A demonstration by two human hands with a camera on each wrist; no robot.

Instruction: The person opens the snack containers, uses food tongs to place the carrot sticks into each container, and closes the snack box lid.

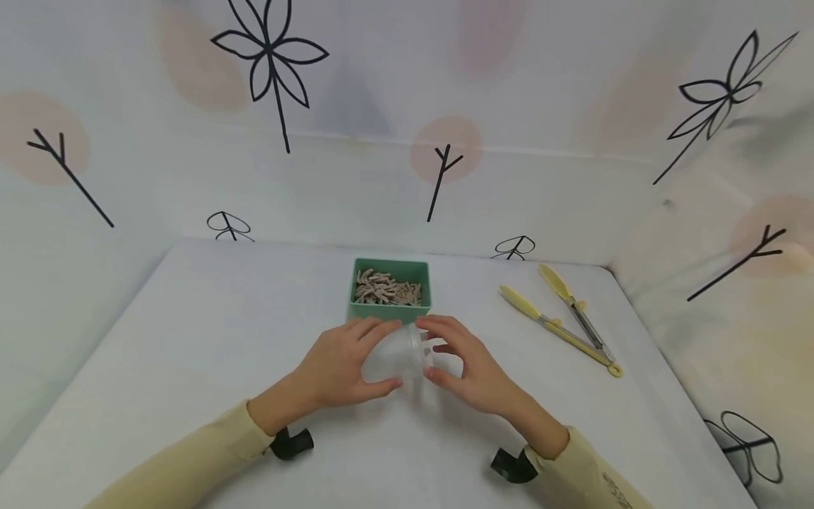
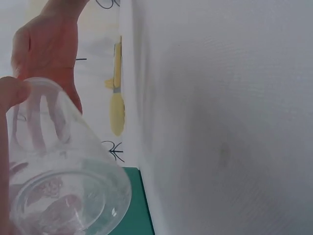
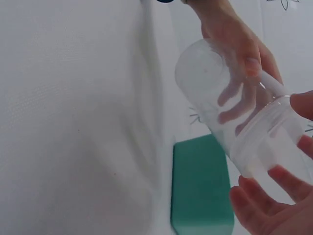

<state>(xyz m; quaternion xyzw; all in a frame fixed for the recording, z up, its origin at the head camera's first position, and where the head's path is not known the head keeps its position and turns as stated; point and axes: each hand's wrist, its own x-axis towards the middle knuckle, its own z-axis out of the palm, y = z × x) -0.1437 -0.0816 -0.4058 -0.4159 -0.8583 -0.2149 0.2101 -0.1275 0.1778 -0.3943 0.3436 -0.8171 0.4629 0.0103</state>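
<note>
A clear plastic jar [image 1: 389, 353] lies sideways in the air between both hands, just in front of the green box [image 1: 389, 311]. My left hand [image 1: 337, 364] grips it round its body, thumb below and fingers over the top. Round the ringed end, my right hand [image 1: 467, 364] curls its thumb and fingertips. In the right wrist view the jar [image 3: 210, 98] slants, its base toward the left hand [image 3: 234, 41]. A clear piece beyond the ring sits among the right hand's fingers [image 3: 281, 188]; whether it is a separate lid cannot be told.
Inside the green box lie many small grey-brown pieces. Yellow-tipped tongs [image 1: 575, 329] rest spread apart on the white tabletop [image 1: 254, 304] at the right. A patterned cloth [image 1: 356, 184] rises behind the table and along its sides.
</note>
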